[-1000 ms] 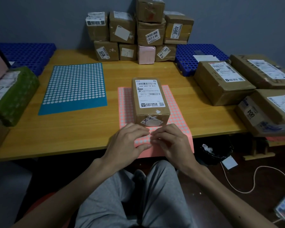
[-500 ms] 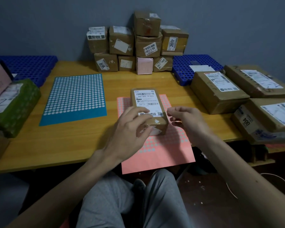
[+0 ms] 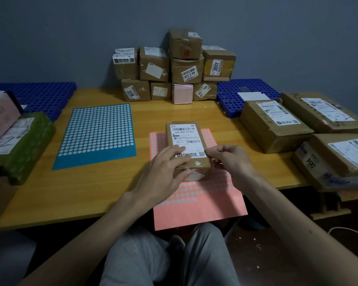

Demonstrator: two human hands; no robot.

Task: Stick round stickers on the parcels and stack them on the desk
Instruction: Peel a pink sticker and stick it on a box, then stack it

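A small brown parcel [image 3: 184, 133] with a white shipping label lies on a pink sticker sheet [image 3: 198, 205] at the desk's front edge. My left hand [image 3: 163, 172] holds the parcel's near end, fingers over the label and thumb against the front face. At the parcel's near right corner, my right hand [image 3: 229, 159] has its fingers curled, thumb and forefinger pinched together. The sticker between them is hidden. A blue sticker sheet [image 3: 97, 131] lies flat to the left. Several parcels form a stack [image 3: 174, 69] against the back wall.
The wooden desk [image 3: 70, 193] carries large brown parcels [image 3: 275, 124] on the right and a green-wrapped parcel [image 3: 27, 145] on the left. Blue perforated trays sit at the back left [image 3: 39, 96] and back right [image 3: 232, 93]. The pink sheet overhangs the desk above my knees.
Both hands left the near end of the pink sheet. My left hand went up onto the parcel, and my right hand came to its near right corner with fingers pinched.
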